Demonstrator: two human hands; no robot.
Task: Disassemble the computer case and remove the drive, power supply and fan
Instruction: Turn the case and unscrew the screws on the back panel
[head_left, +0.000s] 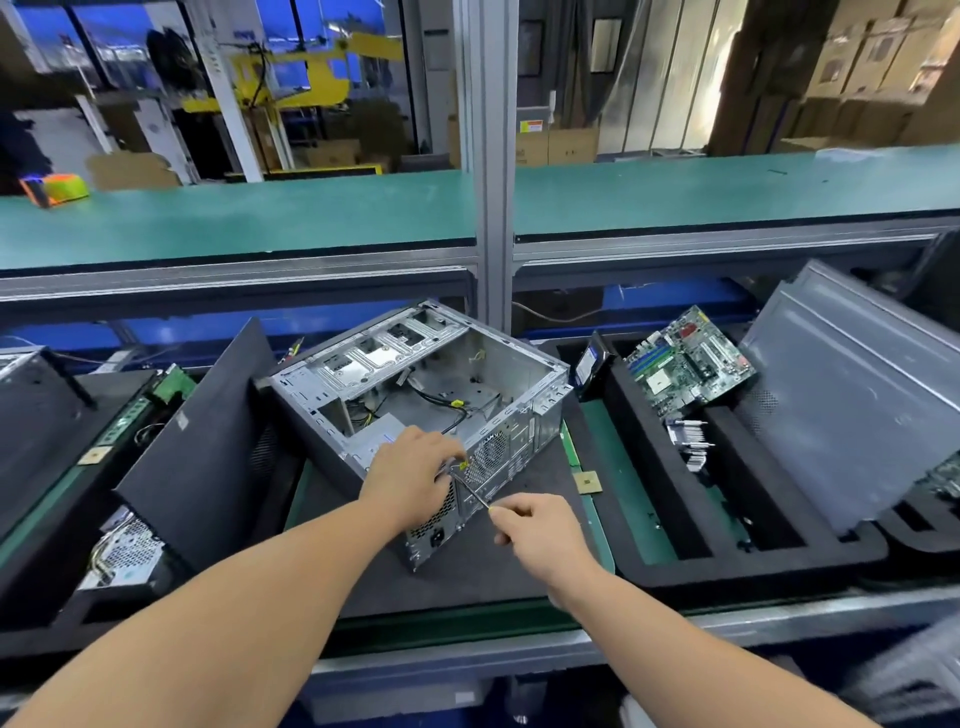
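An open metal computer case (524, 374) lies on a black foam mat (498, 571) in the middle, its inside showing black cables (441, 402) with yellow clips. My left hand (410, 470) rests on the case's near rear corner, over the power supply (371, 441), fingers curled at a yellow-tipped cable end. My right hand (540, 530) pinches a thin screwdriver (470, 491) whose tip points at the rear panel beside the fan grille (491, 454). The fan itself is hidden behind the grille.
A black side panel (208, 441) leans at the left. A foam tray (779, 551) at the right holds a green motherboard (691, 358), a drive (589, 364) and a grey panel (852, 395). Another power supply (127, 556) lies lower left. A green shelf (260, 218) runs behind.
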